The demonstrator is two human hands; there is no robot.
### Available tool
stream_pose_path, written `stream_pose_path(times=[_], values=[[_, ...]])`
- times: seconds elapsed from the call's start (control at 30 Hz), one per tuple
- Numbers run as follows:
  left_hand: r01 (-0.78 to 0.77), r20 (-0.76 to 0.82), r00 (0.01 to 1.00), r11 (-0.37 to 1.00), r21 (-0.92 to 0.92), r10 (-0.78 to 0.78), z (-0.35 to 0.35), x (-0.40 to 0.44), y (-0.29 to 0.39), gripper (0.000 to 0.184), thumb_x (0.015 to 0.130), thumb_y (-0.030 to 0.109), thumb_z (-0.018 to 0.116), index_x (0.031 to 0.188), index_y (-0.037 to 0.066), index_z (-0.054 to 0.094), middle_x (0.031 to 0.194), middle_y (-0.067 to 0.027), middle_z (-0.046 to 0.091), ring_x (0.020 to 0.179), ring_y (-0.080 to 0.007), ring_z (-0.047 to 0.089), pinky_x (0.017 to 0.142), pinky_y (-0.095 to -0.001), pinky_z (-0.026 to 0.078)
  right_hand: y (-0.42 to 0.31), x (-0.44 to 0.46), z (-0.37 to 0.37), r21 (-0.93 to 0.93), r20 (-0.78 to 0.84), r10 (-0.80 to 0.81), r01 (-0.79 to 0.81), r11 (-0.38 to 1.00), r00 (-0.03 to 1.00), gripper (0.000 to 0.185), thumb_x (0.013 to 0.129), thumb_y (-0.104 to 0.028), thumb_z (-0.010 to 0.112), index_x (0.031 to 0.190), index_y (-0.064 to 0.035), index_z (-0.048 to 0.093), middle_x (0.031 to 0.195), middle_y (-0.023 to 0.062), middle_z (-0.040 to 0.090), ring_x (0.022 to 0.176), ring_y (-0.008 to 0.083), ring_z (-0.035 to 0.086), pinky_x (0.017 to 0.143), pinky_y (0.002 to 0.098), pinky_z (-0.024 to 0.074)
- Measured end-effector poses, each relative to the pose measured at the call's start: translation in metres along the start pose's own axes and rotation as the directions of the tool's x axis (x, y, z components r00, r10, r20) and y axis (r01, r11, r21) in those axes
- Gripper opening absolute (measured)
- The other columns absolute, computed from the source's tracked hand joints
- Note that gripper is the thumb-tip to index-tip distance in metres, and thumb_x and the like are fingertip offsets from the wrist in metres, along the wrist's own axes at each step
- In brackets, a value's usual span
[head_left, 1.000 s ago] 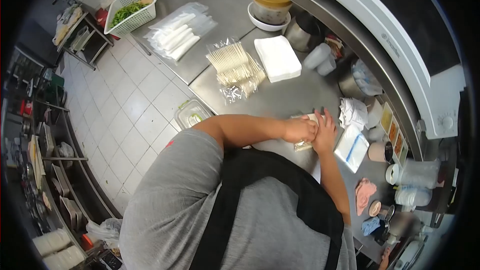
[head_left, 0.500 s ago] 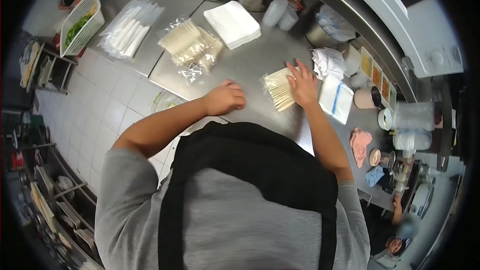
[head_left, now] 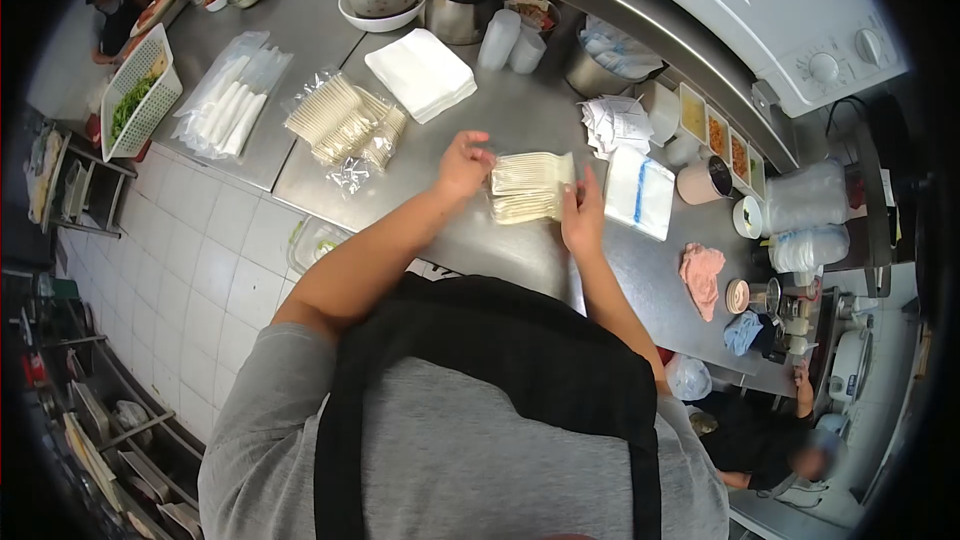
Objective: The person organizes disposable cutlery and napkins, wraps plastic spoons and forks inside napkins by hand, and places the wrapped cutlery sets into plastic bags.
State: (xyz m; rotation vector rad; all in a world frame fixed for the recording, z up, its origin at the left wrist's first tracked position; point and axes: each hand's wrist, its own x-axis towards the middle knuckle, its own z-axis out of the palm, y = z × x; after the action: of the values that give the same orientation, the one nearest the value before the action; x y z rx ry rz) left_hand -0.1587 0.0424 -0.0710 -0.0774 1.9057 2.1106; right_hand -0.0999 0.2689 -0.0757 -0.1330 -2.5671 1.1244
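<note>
A clear-wrapped pack of cream-coloured disposable cutlery (head_left: 530, 190) is in front of me over the steel table, its pieces lined up in rows. My right hand (head_left: 584, 215) is at the pack's right end, thumb against the wrapping and fingers along the edge. On the other side, my left hand (head_left: 464, 166) is by the pack's left end, fingers bent and apart; whether they touch it is hard to tell. Farther left lies a larger clear bag of similar cutlery (head_left: 345, 120). A stack of white napkins (head_left: 420, 75) is beyond my left hand.
White packages with a blue stripe (head_left: 640, 192) and a bundle of paper slips (head_left: 614, 125) lie to the right. Wrapped white rolls (head_left: 232, 105), plastic cups (head_left: 500, 38), a pink cloth (head_left: 702, 280) and food trays (head_left: 717, 130) surround the work area. A co-worker (head_left: 760, 435) is at lower right.
My right hand has moved from lying on top of the cutlery pack to its right end. The pack has turned and shifted left. My left hand has come up beside it, its fist loosened.
</note>
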Motion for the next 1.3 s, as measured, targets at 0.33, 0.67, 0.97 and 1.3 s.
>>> stream_pose_path(times=[0.33,0.67,0.97,1.3], values=[[-0.059,0.324,0.927,0.926,-0.372,0.189,0.057,-0.049,0.149,0.02,0.093,0.004,0.052,0.112,0.008,0.048,0.103,-0.0026,0.05,0.094,-0.0166,0.057,0.084,-0.042,0.054,-0.018,-0.014,-0.009,0.845,0.436,0.451,-0.527,0.093,0.779,0.084,0.088,-0.066,0.045,0.143,-0.0044,0.03,0.113,0.0097,0.057,0.107,0.0219,0.052,0.092,0.039,0.0418],[-0.428,0.525,0.754,0.901,-0.064,0.395,0.035,-0.09,0.1,0.013,0.091,0.002,0.056,0.103,0.005,0.052,0.103,-0.001,0.054,0.101,-0.0088,0.053,0.089,-0.0256,0.042,-0.059,0.005,-0.009,0.753,0.621,-0.067,-0.619,-0.226,0.781,0.064,0.087,-0.057,0.053,0.129,-0.0099,0.048,0.123,0.0125,0.056,0.11,0.0283,0.057,0.094,0.0458,0.0481],[0.088,0.284,0.958,0.897,-0.432,0.043,-0.005,-0.035,0.091,0.045,0.089,0.023,0.065,0.129,0.017,0.045,0.125,-0.0063,0.05,0.108,-0.0182,0.055,0.086,-0.0407,0.046,-0.091,0.078,-0.005,0.461,0.482,-0.285,0.036,0.887,0.829,0.104,0.065,-0.02,0.081,0.149,-0.0168,0.019,0.131,0.0154,0.047,0.113,0.0283,0.054,0.095,0.0386,0.046],[0.124,0.202,0.979,0.87,-0.478,-0.029,-0.045,0.026,0.01,0.049,0.093,0.007,0.057,0.138,0.019,0.041,0.124,-0.0068,0.055,0.109,-0.0214,0.058,0.091,-0.0405,0.052,0.001,0.051,0.006,0.416,0.379,-0.034,-0.137,0.899,0.925,0.09,0.069,-0.009,0.07,0.148,-0.0162,0.026,0.141,0.0135,0.041,0.132,0.0282,0.038,0.102,0.0389,0.038]])
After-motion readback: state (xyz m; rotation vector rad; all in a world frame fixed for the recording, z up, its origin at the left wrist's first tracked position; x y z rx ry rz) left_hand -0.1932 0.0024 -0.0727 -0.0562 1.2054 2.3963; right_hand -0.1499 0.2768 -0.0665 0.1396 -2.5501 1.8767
